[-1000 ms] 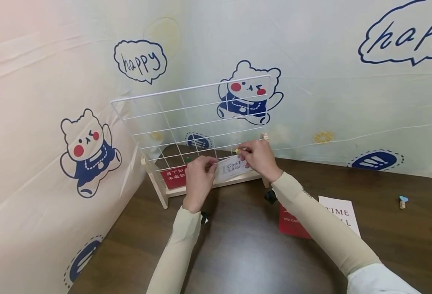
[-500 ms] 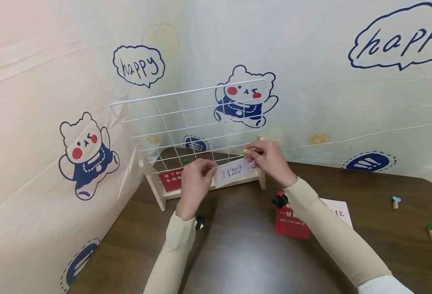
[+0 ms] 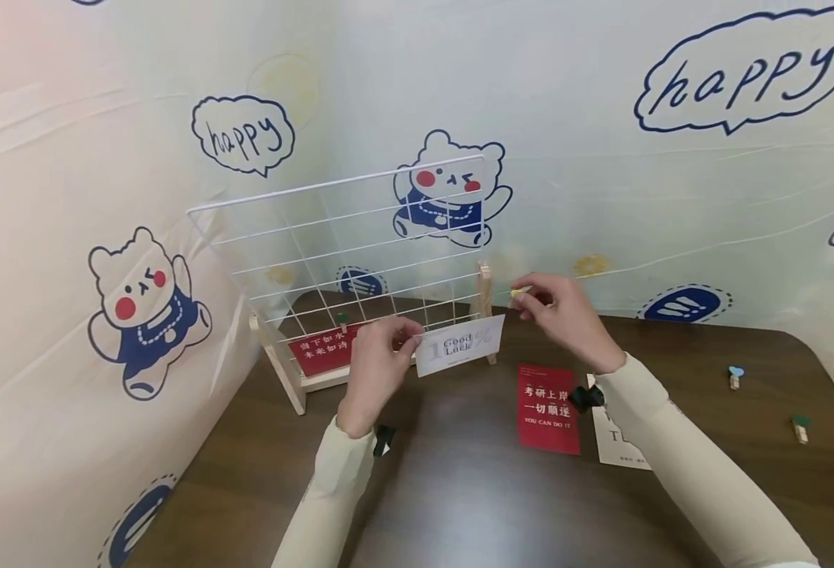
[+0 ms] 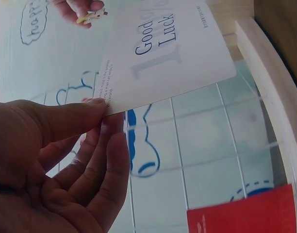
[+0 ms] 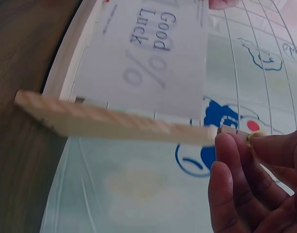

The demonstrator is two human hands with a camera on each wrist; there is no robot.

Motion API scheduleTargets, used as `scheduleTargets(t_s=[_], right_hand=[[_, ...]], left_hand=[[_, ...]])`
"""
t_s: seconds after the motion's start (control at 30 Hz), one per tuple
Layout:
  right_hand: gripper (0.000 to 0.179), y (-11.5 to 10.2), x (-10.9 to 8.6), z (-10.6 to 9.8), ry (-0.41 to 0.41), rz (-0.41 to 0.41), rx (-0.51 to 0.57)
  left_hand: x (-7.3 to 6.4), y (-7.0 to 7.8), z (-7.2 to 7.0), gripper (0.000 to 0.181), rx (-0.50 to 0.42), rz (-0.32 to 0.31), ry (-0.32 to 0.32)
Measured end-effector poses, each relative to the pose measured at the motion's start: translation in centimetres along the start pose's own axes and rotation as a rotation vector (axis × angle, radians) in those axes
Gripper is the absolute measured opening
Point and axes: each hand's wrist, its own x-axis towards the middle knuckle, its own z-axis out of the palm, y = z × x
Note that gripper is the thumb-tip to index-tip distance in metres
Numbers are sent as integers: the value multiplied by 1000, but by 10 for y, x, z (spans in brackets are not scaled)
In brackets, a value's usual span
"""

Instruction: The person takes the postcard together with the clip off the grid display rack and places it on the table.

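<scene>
My left hand (image 3: 379, 359) pinches the upper left corner of a white "Good Luck" card (image 3: 459, 345), which hangs tilted in front of the wire grid rack (image 3: 360, 252). To the right of the card and apart from it, my right hand (image 3: 562, 312) pinches a small wooden clothespin with a yellow top (image 5: 250, 135). In the right wrist view the clothespin is beyond the rack's wooden end post (image 5: 119, 124). A red card (image 3: 313, 353) hangs low on the grid's left part, with a green-topped clothespin (image 3: 342, 321) at its upper edge.
Right of the rack, a red card (image 3: 547, 410) and a white card (image 3: 611, 438), partly under my right forearm, lie on the brown table (image 3: 445, 481). Farther right lie a blue heart clothespin (image 3: 735, 376) and a green-topped clothespin (image 3: 801, 428). A printed curtain (image 3: 573, 197) stands behind.
My right hand has moved right with the yellow-topped clothespin, away from the card and past the rack's right end. My left hand keeps its pinch on the card. The head view has turned right.
</scene>
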Motion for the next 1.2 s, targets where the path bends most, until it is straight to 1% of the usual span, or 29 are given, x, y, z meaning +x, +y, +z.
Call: scheduleTargets(t_s=[0.27, 0.4, 0.53, 0.67, 0.77, 0.9, 0.97, 1.1, 1.2], right_hand=[[18, 15, -22, -23, 69, -13, -73], [20, 25, -36, -37, 97, 2, -120], [19, 34, -51, -50, 117, 23, -158], [18, 43, -65, -62, 138, 41, -180], [18, 49, -76, -72, 154, 69, -193], [19, 56, -89, -83, 174, 109, -209], [19, 61, -95, -89, 183, 112, -224], [16, 70, -108, -101, 194, 115, -268], [16, 77, -117, -110, 190, 138, -292]], left_hand=[[-10, 11, 9, 13, -36, -5, -99], [-14, 17, 15, 13, -51, -9, -144], [-17, 22, 22, 13, -45, 29, -174], [-19, 26, 27, 11, -51, 67, -185], [-21, 29, 30, 11, -55, 88, -193], [-24, 34, 34, 9, -62, 104, -224], [-25, 36, 36, 9, -69, 106, -244], [-26, 39, 38, 9, -97, 85, -279], [-26, 40, 40, 9, -123, 72, -304]])
